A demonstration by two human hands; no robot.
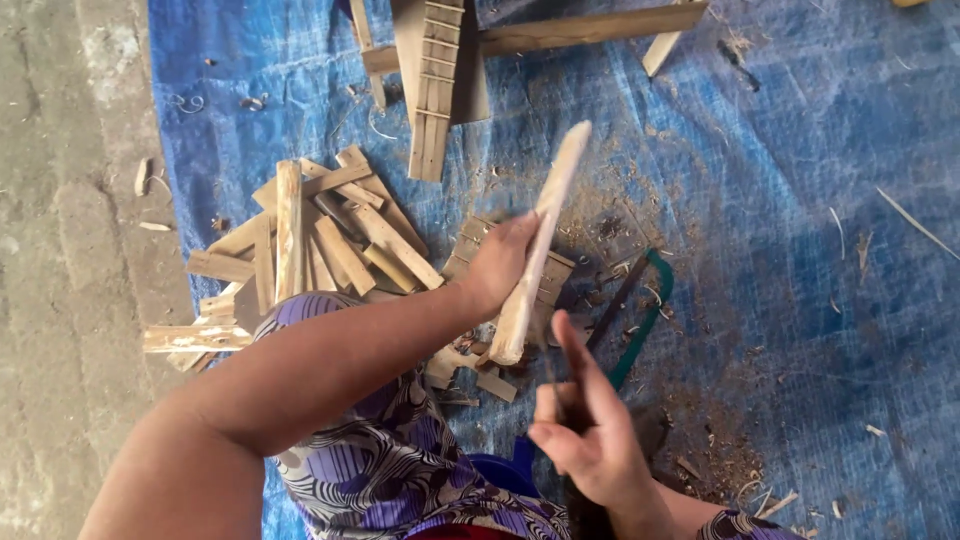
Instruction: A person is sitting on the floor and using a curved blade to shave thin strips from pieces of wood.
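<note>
Wooden stick (540, 240), long and pale, is the thing both hands work on; it stands tilted over the blue tarp (800, 250), its lower end resting among small offcuts near the person's knee and its upper end pointing away. Nearest to the camera, the right hand (590, 430) is clenched around a thin dark tool, probably a blade, though it is blurred and I cannot tell its exact kind; the index finger stretches toward the lower end of the stick, seemingly to guide the edge. A little farther, the left hand (500, 262) grasps the stick at its middle with the fingers wrapped around it, so that the piece stays steady and at an angle. Just right of the stick lies a hacksaw with a green frame (640, 315), flat on the tarp. To the left a pile of short wood pieces (310, 240) lies partly on the tarp, close to its edge by the concrete floor (60, 250). Farthest away, longer planks (560, 32) lie across each other, and shavings are scattered around.
</note>
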